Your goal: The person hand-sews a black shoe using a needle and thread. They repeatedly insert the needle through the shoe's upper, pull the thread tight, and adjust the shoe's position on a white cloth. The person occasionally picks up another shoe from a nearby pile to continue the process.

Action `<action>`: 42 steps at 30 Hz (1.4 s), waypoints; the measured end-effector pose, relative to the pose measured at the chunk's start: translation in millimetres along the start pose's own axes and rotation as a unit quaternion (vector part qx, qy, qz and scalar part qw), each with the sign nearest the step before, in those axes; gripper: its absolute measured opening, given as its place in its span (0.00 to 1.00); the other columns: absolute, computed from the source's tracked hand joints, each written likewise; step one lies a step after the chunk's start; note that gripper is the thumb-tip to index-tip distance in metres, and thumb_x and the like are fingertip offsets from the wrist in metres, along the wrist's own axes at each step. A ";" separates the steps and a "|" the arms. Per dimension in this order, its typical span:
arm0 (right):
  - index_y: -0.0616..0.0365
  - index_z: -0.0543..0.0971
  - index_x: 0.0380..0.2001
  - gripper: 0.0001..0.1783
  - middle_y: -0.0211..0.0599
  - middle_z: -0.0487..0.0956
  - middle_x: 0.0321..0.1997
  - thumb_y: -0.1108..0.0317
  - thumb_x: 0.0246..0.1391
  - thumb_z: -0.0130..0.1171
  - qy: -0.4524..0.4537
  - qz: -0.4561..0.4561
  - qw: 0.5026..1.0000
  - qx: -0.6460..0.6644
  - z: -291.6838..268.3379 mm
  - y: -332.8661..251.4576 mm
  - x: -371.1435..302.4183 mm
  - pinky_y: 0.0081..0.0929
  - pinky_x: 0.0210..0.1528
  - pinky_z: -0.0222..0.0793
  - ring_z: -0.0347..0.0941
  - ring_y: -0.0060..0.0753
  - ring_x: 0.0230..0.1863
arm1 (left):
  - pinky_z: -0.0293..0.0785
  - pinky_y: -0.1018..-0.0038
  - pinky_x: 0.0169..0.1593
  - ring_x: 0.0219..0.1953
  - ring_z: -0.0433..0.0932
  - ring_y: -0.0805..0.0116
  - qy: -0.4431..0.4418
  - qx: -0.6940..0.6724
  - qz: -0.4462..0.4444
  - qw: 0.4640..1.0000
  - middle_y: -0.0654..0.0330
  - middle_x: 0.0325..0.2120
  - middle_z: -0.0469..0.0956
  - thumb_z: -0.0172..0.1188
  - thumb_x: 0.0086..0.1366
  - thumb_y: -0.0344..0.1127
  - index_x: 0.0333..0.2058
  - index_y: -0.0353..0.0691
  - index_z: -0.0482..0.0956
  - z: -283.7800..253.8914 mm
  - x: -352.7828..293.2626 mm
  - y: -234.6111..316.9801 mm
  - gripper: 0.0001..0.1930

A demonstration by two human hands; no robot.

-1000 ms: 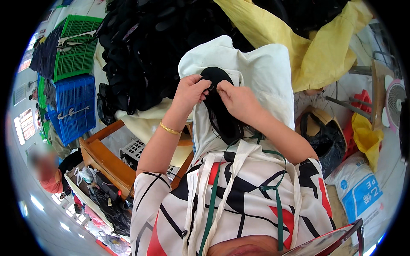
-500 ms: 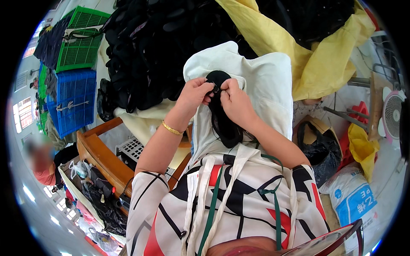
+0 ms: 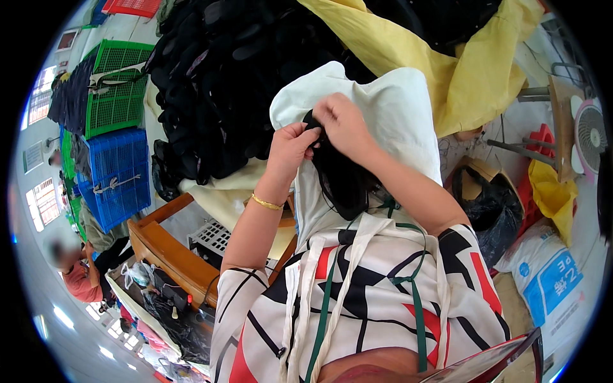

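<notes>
A black shoe (image 3: 343, 195) lies lengthwise over the white cloth (image 3: 408, 121) on my lap, one end toward my body. My left hand (image 3: 292, 150) is closed, thumb and fingers pinching the shoe's far part. Just right of it and partly over the shoe, my right hand (image 3: 348, 131) is raised with its fingers bent together, slightly blurred. What its fingertips hold, if anything, is too small to make out. The hands hide much of the shoe's far end. A thin dark cord trails by the near end.
A large heap of black shoes (image 3: 223, 76) fills the far side. Yellow sheeting (image 3: 440, 83) drapes at far right. To the right are a black plastic bag (image 3: 485, 207) and a fan (image 3: 589, 134); to the left, a wooden frame (image 3: 172, 255), blue crate (image 3: 118, 175) and a person (image 3: 86, 281).
My right hand has lifted and shifted left, now covering the shoe's far end. My left hand keeps its pinch. The whole view has shifted slightly.
</notes>
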State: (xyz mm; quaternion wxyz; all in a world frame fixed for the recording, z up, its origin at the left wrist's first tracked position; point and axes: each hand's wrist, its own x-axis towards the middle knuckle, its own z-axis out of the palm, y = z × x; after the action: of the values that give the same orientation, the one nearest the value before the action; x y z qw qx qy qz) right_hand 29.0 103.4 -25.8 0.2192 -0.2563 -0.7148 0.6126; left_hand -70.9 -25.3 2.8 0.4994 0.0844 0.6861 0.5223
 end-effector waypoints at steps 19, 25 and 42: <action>0.58 0.69 0.42 0.08 0.33 0.75 0.25 0.76 0.60 0.53 0.380 -0.054 0.877 0.290 -232.5 21.7 -19.3 0.35 0.46 0.73 0.76 0.34 0.32 | 0.66 0.81 0.24 0.18 0.68 0.81 0.000 0.068 0.025 0.997 0.66 0.21 0.76 0.65 0.63 0.37 0.31 0.37 0.78 -2.9 2.2 -3.2 0.10; 0.59 0.76 0.45 0.13 0.38 0.78 0.38 0.76 0.56 0.53 -0.034 -0.147 0.944 -0.293 -85.7 4.8 -32.2 0.34 0.47 0.73 0.76 0.41 0.41 | 0.73 0.70 0.32 0.29 0.75 0.66 0.180 0.428 0.354 0.812 0.61 0.29 0.76 0.64 0.61 0.35 0.41 0.39 0.78 13.5 -13.1 0.0 0.11; 0.58 0.74 0.31 0.14 0.30 0.74 0.28 0.62 0.69 0.47 0.017 0.187 0.841 0.508 -0.6 -20.2 -1.5 0.25 0.36 0.73 0.71 0.24 0.29 | 0.76 0.65 0.36 0.37 0.78 0.55 0.125 0.473 0.363 0.793 0.55 0.36 0.76 0.69 0.52 0.35 0.46 0.39 0.74 18.2 -18.2 -13.6 0.23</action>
State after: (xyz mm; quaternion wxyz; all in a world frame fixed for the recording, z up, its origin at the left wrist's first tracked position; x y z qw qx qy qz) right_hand 28.6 100.5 -5.8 0.2121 -0.2486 -0.2384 0.9145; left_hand -42.4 -31.4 3.6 0.0799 0.4871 0.8230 0.2813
